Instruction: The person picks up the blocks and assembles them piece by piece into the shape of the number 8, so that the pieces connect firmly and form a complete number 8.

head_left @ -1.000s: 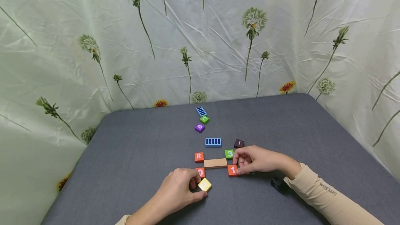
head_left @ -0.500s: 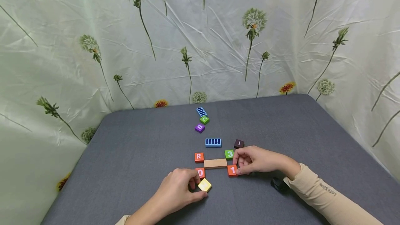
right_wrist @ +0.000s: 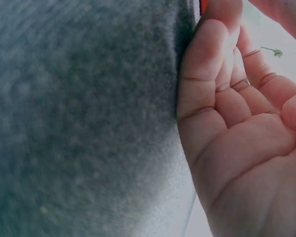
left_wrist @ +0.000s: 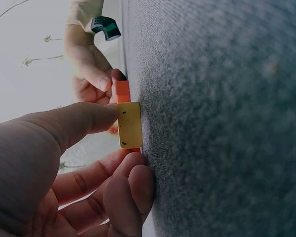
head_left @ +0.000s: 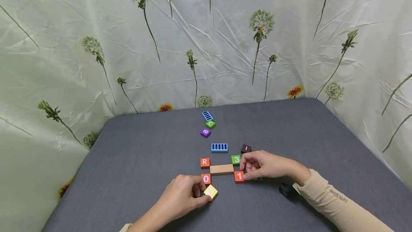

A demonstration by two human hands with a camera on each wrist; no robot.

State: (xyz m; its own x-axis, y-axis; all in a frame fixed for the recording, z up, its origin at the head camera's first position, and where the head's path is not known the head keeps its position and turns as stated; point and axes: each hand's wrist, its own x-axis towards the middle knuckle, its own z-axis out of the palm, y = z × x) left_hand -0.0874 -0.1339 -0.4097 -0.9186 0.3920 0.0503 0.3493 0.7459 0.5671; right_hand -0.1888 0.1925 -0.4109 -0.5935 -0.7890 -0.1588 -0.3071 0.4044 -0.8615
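A yellow block (head_left: 211, 192), turned cornerwise, lies just below the red "0" block (head_left: 206, 179); my left hand (head_left: 181, 195) pinches it between thumb and fingers. In the left wrist view the thumb touches the yellow block (left_wrist: 130, 125) near its edge. My right hand (head_left: 270, 164) has its thumb at the right side of the red "1" block (head_left: 239, 177), its index finger beside the green "3" block (head_left: 236, 159). Between the two sides lies a plain wooden bar (head_left: 221, 169), with a red "R" block (head_left: 205, 163) at its upper left. The right wrist view shows the right palm (right_wrist: 251, 148) and curled fingers.
Behind the bar are a blue slotted block (head_left: 219, 148) and a dark block (head_left: 246, 148). Farther back lie a purple "8" block (head_left: 205, 132), a green "C" block (head_left: 210, 124) and another blue block (head_left: 207, 116). A black object (head_left: 287, 190) lies by the right wrist.
My left thumb has shifted slightly left and up, against the yellow block. The right hand and the other blocks hold their places.
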